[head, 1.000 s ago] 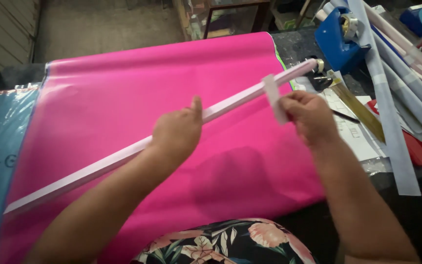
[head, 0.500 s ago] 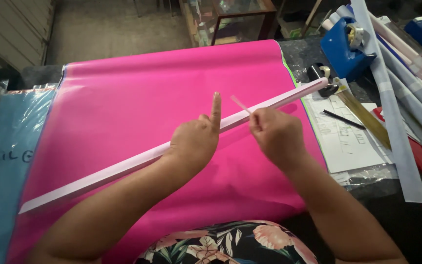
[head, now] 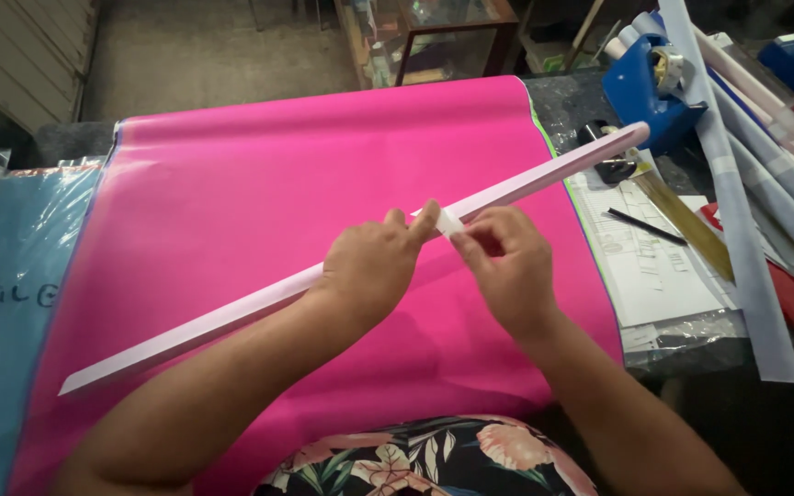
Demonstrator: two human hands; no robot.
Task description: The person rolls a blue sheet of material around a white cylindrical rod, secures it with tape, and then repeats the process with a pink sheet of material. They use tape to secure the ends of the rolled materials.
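long pale pink rolled tube lies slantwise over the pink sheet, far end beside the blue tape dispenser, with white paper, black pen and brass ruler off to the right, nothing in the way. left hand closed around the tube's middle, right hand pinching a small clear tape piece onto it. half a second ago the hands were apart, tape loose in the right fingers; now they touch, tube matte and slim.
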